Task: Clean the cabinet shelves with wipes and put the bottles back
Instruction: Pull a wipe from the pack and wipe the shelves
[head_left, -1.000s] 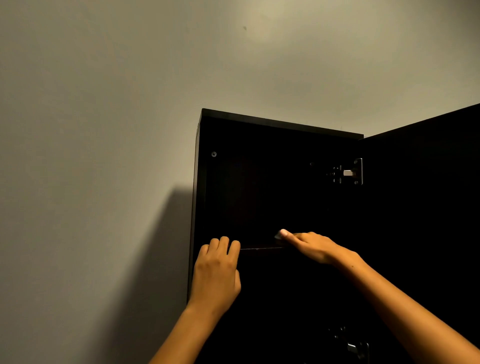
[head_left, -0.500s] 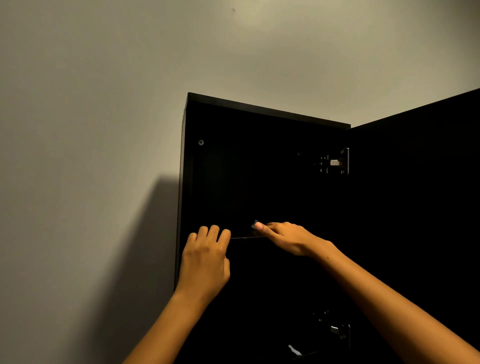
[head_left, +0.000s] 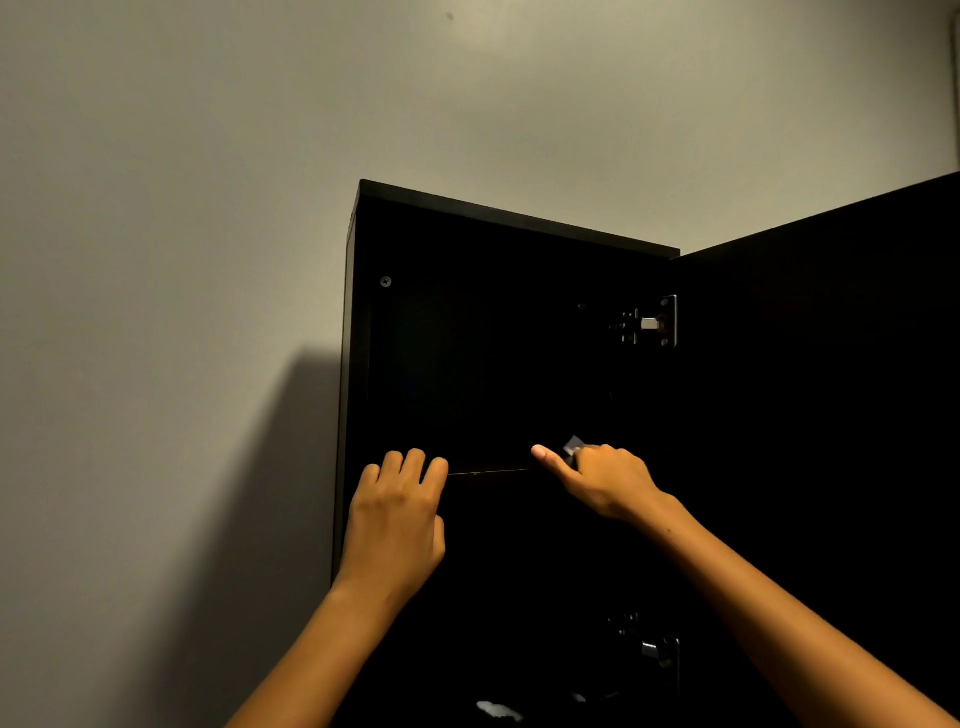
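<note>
The cabinet (head_left: 467, 338) looks like dark matt wood; its hinge (head_left: 649, 325) above the right hand's grip is shiny metal.

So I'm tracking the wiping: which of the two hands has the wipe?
The right hand, over the middle of the shelf edge, pinches the pale wipe. The left hand only hooks its fingers over that edge.

Both forearms were bare up to the frame edge, no sleeves, watch or rings afaict. Left hand (head_left: 395, 514) & right hand (head_left: 605, 480) had short plain nails, no gloves
</note>
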